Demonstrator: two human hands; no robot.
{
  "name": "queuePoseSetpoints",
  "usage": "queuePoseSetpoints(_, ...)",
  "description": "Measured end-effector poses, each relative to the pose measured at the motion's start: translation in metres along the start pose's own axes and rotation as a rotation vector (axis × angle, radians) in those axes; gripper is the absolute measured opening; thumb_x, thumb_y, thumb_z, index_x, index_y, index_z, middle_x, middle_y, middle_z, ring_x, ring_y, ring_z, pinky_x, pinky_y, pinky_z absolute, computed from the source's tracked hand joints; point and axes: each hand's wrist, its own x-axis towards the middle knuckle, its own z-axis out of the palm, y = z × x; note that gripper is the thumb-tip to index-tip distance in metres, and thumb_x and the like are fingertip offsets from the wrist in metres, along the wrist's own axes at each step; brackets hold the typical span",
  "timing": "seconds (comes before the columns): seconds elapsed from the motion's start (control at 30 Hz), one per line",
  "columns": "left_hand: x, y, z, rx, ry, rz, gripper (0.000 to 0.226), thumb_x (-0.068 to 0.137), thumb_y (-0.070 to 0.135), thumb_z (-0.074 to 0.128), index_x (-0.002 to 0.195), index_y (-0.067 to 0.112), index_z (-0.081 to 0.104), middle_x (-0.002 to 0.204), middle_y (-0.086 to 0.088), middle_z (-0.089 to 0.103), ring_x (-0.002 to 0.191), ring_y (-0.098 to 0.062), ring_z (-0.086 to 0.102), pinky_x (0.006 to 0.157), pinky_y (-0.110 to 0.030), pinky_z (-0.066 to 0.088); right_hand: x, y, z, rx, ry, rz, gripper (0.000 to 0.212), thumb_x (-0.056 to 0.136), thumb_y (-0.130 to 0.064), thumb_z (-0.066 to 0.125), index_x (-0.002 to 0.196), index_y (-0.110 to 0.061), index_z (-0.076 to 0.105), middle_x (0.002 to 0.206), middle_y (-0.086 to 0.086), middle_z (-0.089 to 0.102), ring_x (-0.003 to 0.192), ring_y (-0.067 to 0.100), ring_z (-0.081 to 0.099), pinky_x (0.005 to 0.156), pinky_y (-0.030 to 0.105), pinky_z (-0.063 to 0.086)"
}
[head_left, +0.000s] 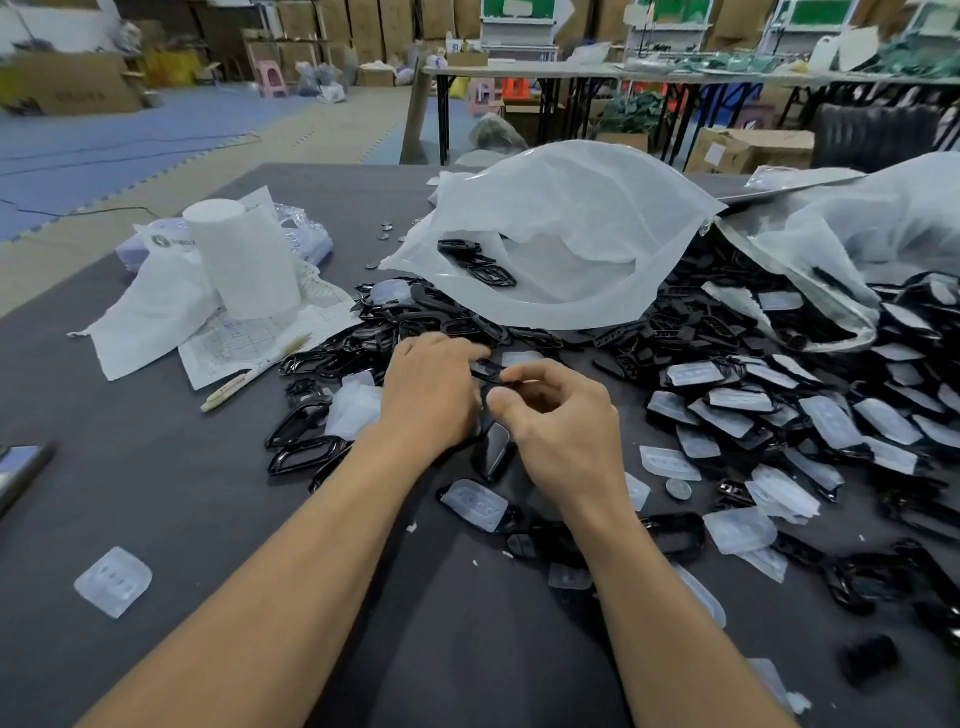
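My left hand and my right hand meet over the middle of a dark table. Between their fingertips they pinch a thin black plastic frame, held just above the table. Under the hands lies a glossy black shell. Behind and to the left is a heap of black frames. To the right lie several black parts with clear silicone button pads on them.
An open white plastic bag with black frames inside lies behind the hands; another bag is at the right. A white cylinder, papers and a pen stand at the left. A loose clear pad lies front left, a coin at the right.
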Motion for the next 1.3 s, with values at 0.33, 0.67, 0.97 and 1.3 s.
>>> queuePoseSetpoints(0.33,-0.023,0.010,-0.025,-0.847,0.254,-0.388,0.015,0.083,0.026,0.074,0.084,0.038,0.083,0.077,0.013,0.078,0.077,-0.006,0.073,0.076,-0.026,0.055,0.003,0.000,-0.001,0.070,0.123,0.083,0.008,0.076,-0.038,0.084,0.081,-0.040,0.078,0.059,-0.020,0.066,0.055,0.001,0.058,0.055,0.009,0.040)
queuePoseSetpoints(0.67,-0.074,0.013,-0.029,-1.473,0.071,-0.443,0.031,0.090,-0.002,0.070,0.093,0.024,0.084,0.091,-0.008,0.081,0.074,-0.014,0.071,0.062,-0.018,0.054,0.000,-0.009,0.004,0.332,0.004,0.139,0.023,0.093,-0.002,0.068,0.087,-0.019,0.083,0.076,0.011,0.077,0.059,0.017,0.065,0.068,0.039,0.059)
queuePoseSetpoints(0.97,-0.073,0.015,-0.028,-1.493,0.100,-0.461,0.028,0.090,-0.005,0.070,0.095,0.018,0.084,0.092,-0.009,0.081,0.080,-0.016,0.076,0.068,-0.023,0.060,-0.005,-0.017,0.003,0.433,-0.072,0.179,0.038,0.093,0.006,0.067,0.072,-0.022,0.083,0.074,0.009,0.078,0.060,0.017,0.065,0.059,0.026,0.056)
queuePoseSetpoints(1.3,-0.072,0.017,-0.031,-1.526,0.121,-0.434,0.035,0.090,-0.010,0.067,0.080,0.018,0.084,0.082,-0.008,0.080,0.062,-0.009,0.071,0.059,-0.016,0.055,-0.005,-0.018,-0.002,0.553,-0.218,0.314,0.038,0.085,0.015,0.067,0.078,-0.019,0.083,0.079,0.003,0.077,0.068,0.011,0.068,0.075,0.029,0.054)
